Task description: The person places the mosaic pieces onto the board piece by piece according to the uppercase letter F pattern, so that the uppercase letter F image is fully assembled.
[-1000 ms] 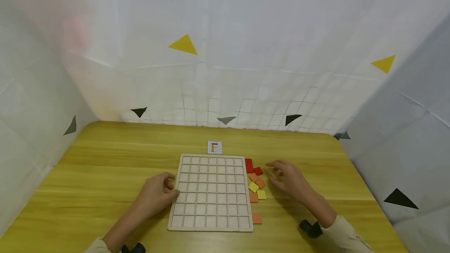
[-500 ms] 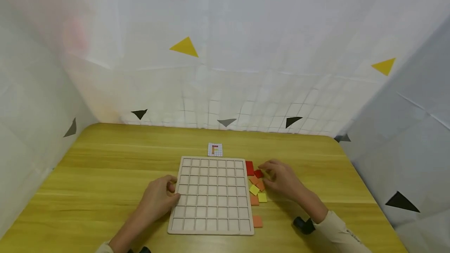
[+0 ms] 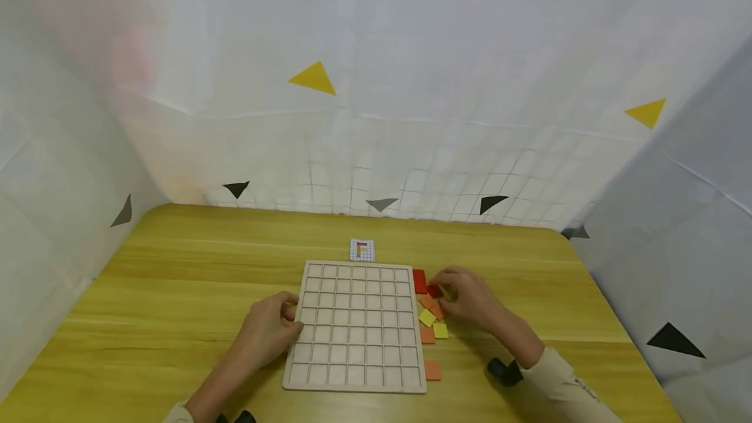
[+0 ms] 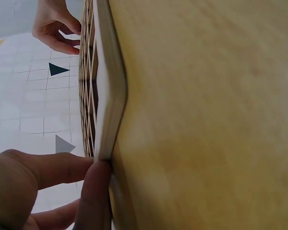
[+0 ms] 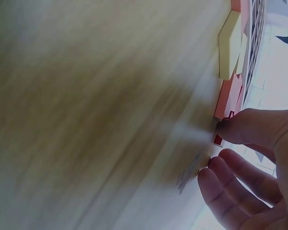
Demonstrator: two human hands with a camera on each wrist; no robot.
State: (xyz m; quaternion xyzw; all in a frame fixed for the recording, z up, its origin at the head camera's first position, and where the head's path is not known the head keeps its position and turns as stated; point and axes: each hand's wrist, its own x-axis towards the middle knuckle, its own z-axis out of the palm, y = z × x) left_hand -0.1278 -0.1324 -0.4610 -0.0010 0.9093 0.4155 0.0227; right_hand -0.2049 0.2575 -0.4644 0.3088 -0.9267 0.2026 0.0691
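A pale wooden grid board [image 3: 355, 325] lies flat on the table. My left hand [image 3: 268, 331] grips its left edge, with the thumb [image 4: 94, 194] against the board's side in the left wrist view. To the right of the board my right hand [image 3: 472, 299] pinches a small dark red square tile [image 3: 434, 291], partly hidden by the fingers. Just below lie orange tiles [image 3: 427, 301] and a yellow tile [image 3: 427, 317], overlapping loosely. Another yellow tile [image 3: 440, 330] rests beside an orange one. A larger red tile [image 3: 420, 281] sits against the board's upper right edge.
Behind the board lies a small pattern card [image 3: 361, 250] printed with a grid and a coloured shape. A single orange tile [image 3: 432, 371] is by the board's lower right corner. White sheeting [image 3: 376, 168] with triangle markers encloses the wooden table [image 3: 176, 266] at the back and sides.
My right hand has moved left and its thumb and fingers have closed in on the small dark red tile. The left hand stays at the board's left edge.
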